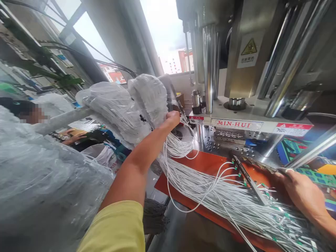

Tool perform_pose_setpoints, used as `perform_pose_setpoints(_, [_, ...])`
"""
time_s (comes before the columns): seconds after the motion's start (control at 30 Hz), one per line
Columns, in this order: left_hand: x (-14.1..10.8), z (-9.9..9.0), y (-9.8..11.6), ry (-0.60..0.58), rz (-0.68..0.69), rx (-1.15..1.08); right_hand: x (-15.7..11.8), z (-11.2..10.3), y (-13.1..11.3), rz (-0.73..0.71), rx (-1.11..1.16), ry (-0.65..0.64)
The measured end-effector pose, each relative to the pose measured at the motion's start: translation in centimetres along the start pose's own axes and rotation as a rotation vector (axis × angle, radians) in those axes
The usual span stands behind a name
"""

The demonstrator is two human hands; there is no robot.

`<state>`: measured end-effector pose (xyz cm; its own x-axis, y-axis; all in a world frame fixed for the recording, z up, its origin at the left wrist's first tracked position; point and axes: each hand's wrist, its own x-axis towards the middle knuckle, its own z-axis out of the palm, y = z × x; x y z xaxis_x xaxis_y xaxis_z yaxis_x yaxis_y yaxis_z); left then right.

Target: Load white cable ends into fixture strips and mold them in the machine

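White cables [204, 185], thin, round and smooth-jacketed, are laid in a dense bundle across a flat orange-red sheet [214, 158] in front of the press [237, 124]. The bundle is fanned out toward the lower right, where the ends are fitted with small rectangular green connectors [245, 182]; at the opposite end, the strands are bent into loose, rounded loops. Several ends are lined up beside a straight, dark metal bar [250, 182], which is set diagonally over the bundle. The end of a narrow metal strip [258, 164] is gripped by the bent fingers of the right hand [301, 192], at the edge of the sheet. The left hand [173, 119] is extended to the upper loops with its fingers curled; whether any strand is grasped cannot be told. Beside the left hand, bulky bundles [148, 98] are wrapped in wrinkled, translucent plastic film. The press is fitted with polished cylindrical columns [208, 70], and its metal bed [210, 141] is perforated with round holes. At the right, blue-and-green trays [296, 150] are placed beside the press.
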<state>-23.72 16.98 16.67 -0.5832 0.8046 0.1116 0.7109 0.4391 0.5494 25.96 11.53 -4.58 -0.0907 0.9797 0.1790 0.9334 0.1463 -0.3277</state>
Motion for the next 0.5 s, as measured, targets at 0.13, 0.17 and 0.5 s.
perform_pose_setpoints(0.13, [-6.6, -0.9, 0.2, 0.192, 0.162, 0.209, -0.7, 0.5, -1.0, -0.072, -0.041, 0.001])
perform_pose_setpoints(0.17, [-9.2, -0.8, -0.2, 0.292, 0.257, 0.248, -0.7, 0.7, -1.1, -0.099, -0.05, 0.012])
perform_pose_setpoints(0.5, [-18.0, 13.4, 1.6, -0.536, 1.11, -0.058, 0.0, 3.2, 2.3, -0.098, 0.007, 0.014])
